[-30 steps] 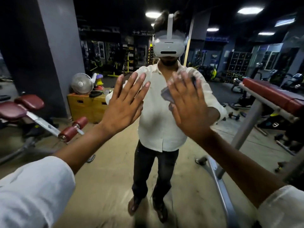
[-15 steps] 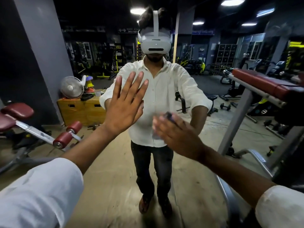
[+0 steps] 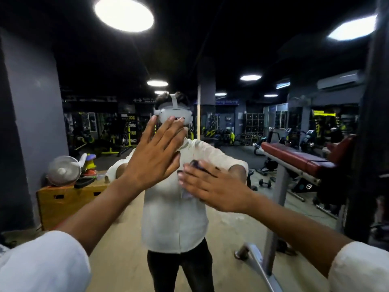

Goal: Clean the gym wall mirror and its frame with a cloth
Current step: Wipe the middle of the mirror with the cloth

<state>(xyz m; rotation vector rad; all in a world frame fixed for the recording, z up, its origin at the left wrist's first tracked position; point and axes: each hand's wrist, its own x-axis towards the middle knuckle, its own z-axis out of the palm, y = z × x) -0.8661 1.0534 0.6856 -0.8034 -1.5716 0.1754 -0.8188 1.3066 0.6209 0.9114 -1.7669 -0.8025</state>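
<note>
The mirror [image 3: 252,49] fills the whole view. At centre, the left hand [image 3: 153,163] lies flat on the glass, its grip wide, fingers straight and holding nothing. It is likely a brace for leaning in. Just lower right of it, the right hand [image 3: 212,186] presses the cloth [image 3: 186,194] against the glass with a flat, spread grip — only purplish edges show past the fingers — probably to spread wiping pressure evenly.

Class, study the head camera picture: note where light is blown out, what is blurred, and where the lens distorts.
Head view: the round ceiling light is blown out white against darkness; the right hand and the cloth under it are blurred, the left hand sharper; the wide lens stretches the sleeve at bottom left.
</note>
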